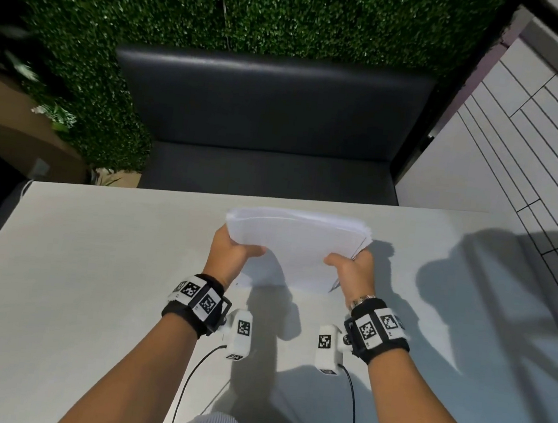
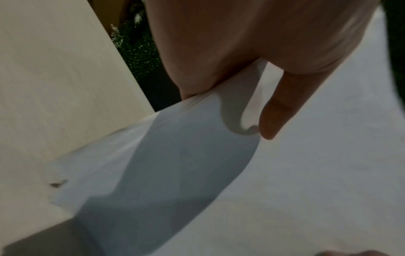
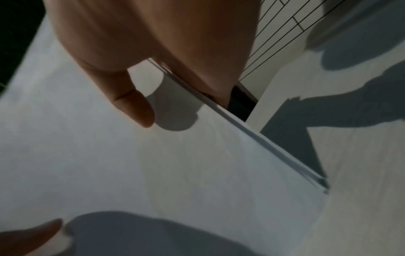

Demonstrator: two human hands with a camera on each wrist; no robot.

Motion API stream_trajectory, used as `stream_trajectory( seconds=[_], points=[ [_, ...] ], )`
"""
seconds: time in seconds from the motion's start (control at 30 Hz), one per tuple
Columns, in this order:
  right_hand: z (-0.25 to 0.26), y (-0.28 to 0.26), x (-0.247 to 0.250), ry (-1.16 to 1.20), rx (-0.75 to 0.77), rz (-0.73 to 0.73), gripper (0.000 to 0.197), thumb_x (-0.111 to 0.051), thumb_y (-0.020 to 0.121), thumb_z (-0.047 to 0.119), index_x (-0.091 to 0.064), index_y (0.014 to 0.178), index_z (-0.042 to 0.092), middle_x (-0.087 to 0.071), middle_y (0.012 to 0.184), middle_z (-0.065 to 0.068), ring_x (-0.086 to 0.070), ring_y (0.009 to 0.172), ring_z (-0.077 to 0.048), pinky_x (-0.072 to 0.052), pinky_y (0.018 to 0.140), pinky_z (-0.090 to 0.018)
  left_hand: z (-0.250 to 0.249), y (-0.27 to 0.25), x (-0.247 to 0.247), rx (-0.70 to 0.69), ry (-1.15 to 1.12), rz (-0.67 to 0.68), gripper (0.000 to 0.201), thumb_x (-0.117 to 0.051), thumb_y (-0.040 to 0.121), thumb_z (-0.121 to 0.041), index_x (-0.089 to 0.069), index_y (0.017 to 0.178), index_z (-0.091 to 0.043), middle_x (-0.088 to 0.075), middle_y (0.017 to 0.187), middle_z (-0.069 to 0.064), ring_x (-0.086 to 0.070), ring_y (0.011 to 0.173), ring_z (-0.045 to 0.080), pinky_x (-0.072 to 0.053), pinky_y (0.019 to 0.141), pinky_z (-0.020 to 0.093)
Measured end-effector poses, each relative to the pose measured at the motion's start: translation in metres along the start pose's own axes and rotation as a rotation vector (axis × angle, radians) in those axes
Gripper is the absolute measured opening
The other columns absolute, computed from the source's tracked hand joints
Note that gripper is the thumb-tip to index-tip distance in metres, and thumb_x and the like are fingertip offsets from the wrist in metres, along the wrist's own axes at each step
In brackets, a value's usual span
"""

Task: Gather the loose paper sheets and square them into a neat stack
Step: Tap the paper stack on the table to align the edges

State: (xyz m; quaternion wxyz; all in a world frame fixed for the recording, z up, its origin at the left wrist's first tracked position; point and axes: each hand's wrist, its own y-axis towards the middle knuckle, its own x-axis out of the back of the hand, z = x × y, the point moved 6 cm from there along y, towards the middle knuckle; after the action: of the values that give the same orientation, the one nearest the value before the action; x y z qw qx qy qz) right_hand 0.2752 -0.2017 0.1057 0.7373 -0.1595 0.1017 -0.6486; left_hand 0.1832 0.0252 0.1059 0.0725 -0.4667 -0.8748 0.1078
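A bundle of white paper sheets point(image 1: 296, 244) stands tilted over the pale table point(image 1: 91, 277), its lower edge near the tabletop. My left hand point(image 1: 232, 249) grips the bundle's left side, thumb on the near face. My right hand point(image 1: 351, 267) grips the right side the same way. In the left wrist view the thumb point(image 2: 278, 107) presses a curled sheet corner point(image 2: 236, 121). The right wrist view shows the thumb point(image 3: 131, 105) on the top sheet point(image 3: 175, 173) and the layered sheet edges point(image 3: 274, 149) slightly uneven.
A dark padded bench point(image 1: 270, 120) stands behind the table's far edge, against a green hedge wall point(image 1: 223, 5). Tiled floor point(image 1: 518, 150) lies to the right. Cables point(image 1: 191, 381) run from the wrist cameras across the near table.
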Motion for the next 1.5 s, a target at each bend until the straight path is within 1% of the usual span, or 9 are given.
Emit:
stream_trajectory(
  seconds=[0.2,0.4,0.7,0.9,1.03,1.23,1.3,1.4,1.5],
  points=[
    [0.014,-0.001,0.003,0.121,0.037,-0.072,0.037,-0.056,0.073,-0.019,-0.064,0.103,0.001,-0.07,0.083,-0.002,-0.068,0.073,-0.014,-0.053,0.063,-0.025,-0.018,-0.007,0.0,-0.092,-0.069,0.001,0.046,-0.075,0.073,0.013,-0.068,0.1,-0.022,-0.077,0.088,-0.01,-0.073,0.083,0.006,-0.056,0.071,0.022],
    [0.004,-0.004,-0.006,0.0,-0.045,0.001,0.027,-0.058,0.075,-0.014,-0.059,0.083,0.012,-0.064,0.082,0.0,-0.062,0.082,-0.023,-0.048,0.064,-0.027,-0.002,-0.005,-0.007,-0.004,-0.018,0.018,0.041,-0.075,0.072,0.012,-0.07,0.099,-0.018,-0.076,0.092,-0.003,-0.071,0.09,0.021,-0.054,0.072,0.024],
    [0.019,-0.01,-0.005,0.102,0.012,-0.023,0.031,-0.058,0.079,-0.014,-0.056,0.085,0.016,-0.063,0.083,0.0,-0.062,0.076,-0.016,-0.048,0.059,-0.026,-0.026,-0.007,-0.004,-0.117,-0.028,0.004,0.042,-0.077,0.071,0.012,-0.065,0.097,-0.02,-0.074,0.086,-0.006,-0.07,0.078,0.006,-0.055,0.067,0.02],
    [0.028,-0.011,-0.008,0.126,0.088,0.02,0.034,-0.064,0.078,-0.012,-0.064,0.098,0.015,-0.07,0.087,-0.001,-0.068,0.081,-0.016,-0.055,0.062,-0.019,-0.034,-0.008,-0.003,-0.207,-0.089,0.019,0.037,-0.082,0.071,-0.006,-0.062,0.102,-0.013,-0.068,0.094,-0.003,-0.066,0.083,0.01,-0.055,0.069,0.025],
    [0.021,-0.015,-0.011,0.16,0.091,0.074,0.035,-0.077,0.081,0.021,-0.068,0.114,0.012,-0.075,0.107,-0.006,-0.071,0.102,-0.025,-0.057,0.086,-0.04,-0.034,-0.013,-0.005,-0.201,-0.141,0.026,0.044,-0.082,0.068,-0.03,-0.061,0.103,-0.014,-0.069,0.089,-0.008,-0.066,0.082,0.007,-0.053,0.07,0.023],
    [0.027,-0.016,-0.01,0.325,0.031,-0.031,0.063,-0.059,0.091,0.048,-0.04,0.146,0.023,-0.046,0.132,0.01,-0.047,0.117,-0.012,-0.039,0.091,-0.027,-0.043,-0.012,-0.008,-0.199,-0.176,-0.066,0.02,-0.063,0.088,-0.044,-0.066,0.086,-0.024,-0.066,0.085,-0.008,-0.061,0.084,0.014,-0.048,0.08,0.033],
    [0.029,-0.014,-0.009,0.285,0.041,-0.049,0.048,-0.057,0.093,0.045,-0.049,0.137,0.027,-0.048,0.126,0.008,-0.046,0.112,-0.012,-0.035,0.09,-0.029,-0.039,-0.009,-0.005,-0.155,-0.157,-0.133,0.022,-0.06,0.089,-0.044,-0.067,0.08,-0.026,-0.064,0.079,-0.007,-0.058,0.079,0.014,-0.044,0.078,0.035],
    [0.043,-0.01,-0.009,0.229,0.155,-0.029,0.013,-0.053,0.097,0.031,-0.057,0.086,0.025,-0.055,0.086,0.01,-0.052,0.079,-0.005,-0.042,0.076,-0.021,-0.044,-0.007,-0.007,-0.195,-0.152,-0.12,0.024,-0.052,0.091,-0.039,-0.062,0.077,-0.023,-0.056,0.079,-0.002,-0.05,0.077,0.016,-0.039,0.074,0.034],
    [0.043,-0.009,-0.01,0.232,0.157,-0.019,0.013,-0.051,0.099,0.032,-0.059,0.091,0.024,-0.059,0.085,0.015,-0.056,0.079,-0.001,-0.044,0.079,-0.02,-0.044,-0.004,-0.006,-0.189,-0.176,-0.107,0.027,-0.047,0.095,-0.036,-0.058,0.085,-0.013,-0.05,0.086,0.009,-0.046,0.081,0.018,-0.036,0.077,0.038]
  ],
)
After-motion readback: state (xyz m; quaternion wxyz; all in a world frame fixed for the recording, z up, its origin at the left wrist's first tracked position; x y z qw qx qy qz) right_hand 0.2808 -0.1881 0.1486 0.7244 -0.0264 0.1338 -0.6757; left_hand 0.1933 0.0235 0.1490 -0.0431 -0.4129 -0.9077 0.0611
